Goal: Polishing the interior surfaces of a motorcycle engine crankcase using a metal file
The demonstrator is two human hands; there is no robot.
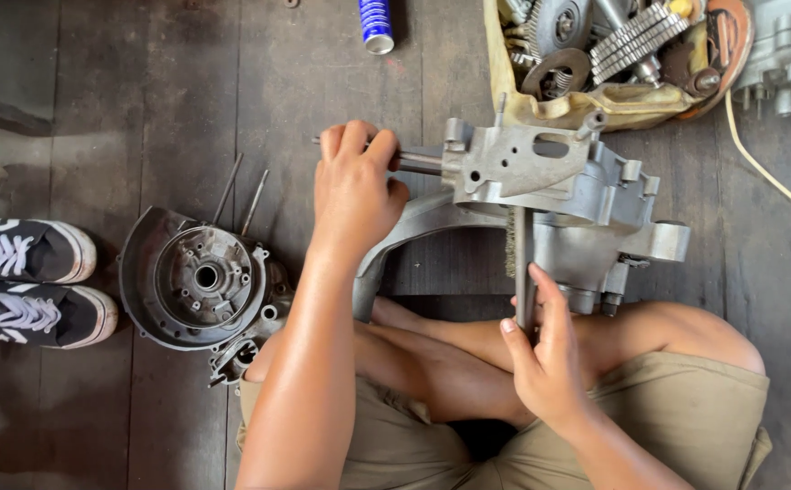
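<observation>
Left hand point(352, 186) wrapped tight around a metal rod point(422, 163) sticking out of the grey engine case point(559, 195). Right hand point(545, 354) closed on the handle of a wire brush point(520, 263), bristles touching the case just above that grip. Case held up over the crossed legs, right between both grips. Round engine cover point(197, 281) lying on the wooden floor point(141, 91), left of the left grip, near it. Black and white shoes point(28, 281) farther left. Yellow tub of gears point(595, 54) up past the case. Blue can point(375, 23) lying well above the left grip.
</observation>
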